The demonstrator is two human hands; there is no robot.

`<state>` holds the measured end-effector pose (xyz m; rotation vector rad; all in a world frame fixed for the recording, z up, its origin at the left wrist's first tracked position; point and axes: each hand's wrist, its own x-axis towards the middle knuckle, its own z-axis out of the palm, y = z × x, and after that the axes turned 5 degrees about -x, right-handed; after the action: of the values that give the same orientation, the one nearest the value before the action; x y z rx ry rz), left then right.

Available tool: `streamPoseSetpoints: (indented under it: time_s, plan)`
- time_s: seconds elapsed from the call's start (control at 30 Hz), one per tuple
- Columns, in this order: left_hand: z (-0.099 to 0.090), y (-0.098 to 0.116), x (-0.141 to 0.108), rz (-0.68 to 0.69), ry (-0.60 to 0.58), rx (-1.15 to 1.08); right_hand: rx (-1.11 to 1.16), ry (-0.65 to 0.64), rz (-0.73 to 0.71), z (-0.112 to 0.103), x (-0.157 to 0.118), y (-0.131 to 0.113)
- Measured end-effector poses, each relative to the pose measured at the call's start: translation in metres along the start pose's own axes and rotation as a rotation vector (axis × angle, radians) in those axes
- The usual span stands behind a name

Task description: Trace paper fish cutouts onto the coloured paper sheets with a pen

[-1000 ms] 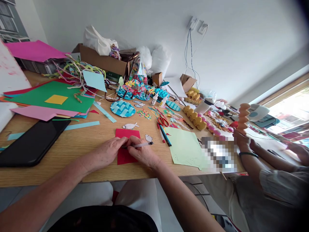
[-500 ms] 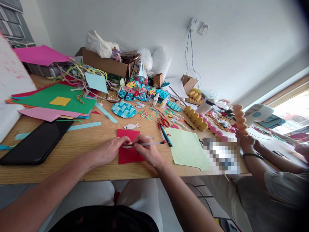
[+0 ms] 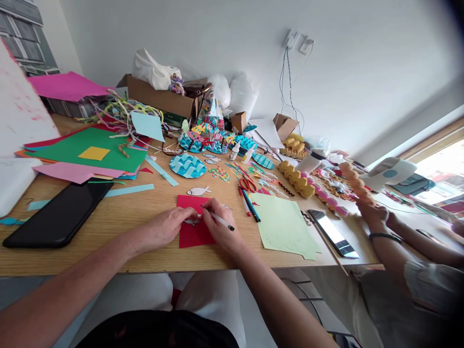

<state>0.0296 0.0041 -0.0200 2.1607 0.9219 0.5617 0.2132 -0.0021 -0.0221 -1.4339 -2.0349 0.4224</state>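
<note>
Red paper [image 3: 194,238] is laid near the table's [image 3: 152,258] front edge. Fish cutout [image 3: 193,222] on it is partly covered by left hand's [image 3: 169,224] fingertips; whether it's pinched can't be told. Pen [image 3: 224,222] is gripped in right hand [image 3: 224,235], tip angled toward cutout; hands are held close together. Green sheet [image 3: 286,227] is set to the right. Farther back: scissors [image 3: 248,185], then wave-patterned disc [image 3: 187,166], then glue bottles [image 3: 234,152].
</note>
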Motion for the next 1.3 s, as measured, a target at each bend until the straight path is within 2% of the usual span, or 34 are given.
streamPoseSetpoints:
  time_s: [0.23, 0.47, 0.6, 0.7, 0.77, 0.87, 0.93, 1.07, 1.3]
  plan:
    - [-0.030, -0.008, 0.013, 0.026, -0.078, 0.013, -0.053, -0.015, 0.008, -0.005, -0.001, -0.006]
    - [-0.020, -0.023, 0.028, 0.094, -0.184, -0.060, -0.050, -0.029, 0.007, -0.003, 0.001, -0.005]
    - [-0.017, -0.031, 0.030, 0.155, -0.200, -0.073, -0.053, -0.016, 0.001, -0.003, 0.002, -0.004]
    - [-0.018, -0.033, 0.029, 0.181, -0.174, -0.058, 0.065, -0.031, 0.039, -0.010, 0.003, -0.002]
    - [-0.018, -0.035, 0.028, 0.184, -0.148, -0.042, 0.236, -0.083, 0.066, -0.018, 0.004, 0.000]
    - [-0.017, -0.037, 0.027, 0.188, -0.134, -0.027, 0.398, -0.243, 0.059, -0.027, 0.006, 0.001]
    - [-0.017, -0.037, 0.028, 0.196, -0.140, -0.027, 0.355, -0.322, 0.008, -0.030, 0.009, -0.002]
    - [-0.017, -0.032, 0.030, 0.198, -0.145, -0.038, 0.224, -0.396, -0.070, -0.028, 0.011, -0.010]
    - [-0.018, -0.026, 0.031, 0.172, -0.151, -0.060, 0.175, -0.407, -0.040, -0.023, 0.011, -0.016]
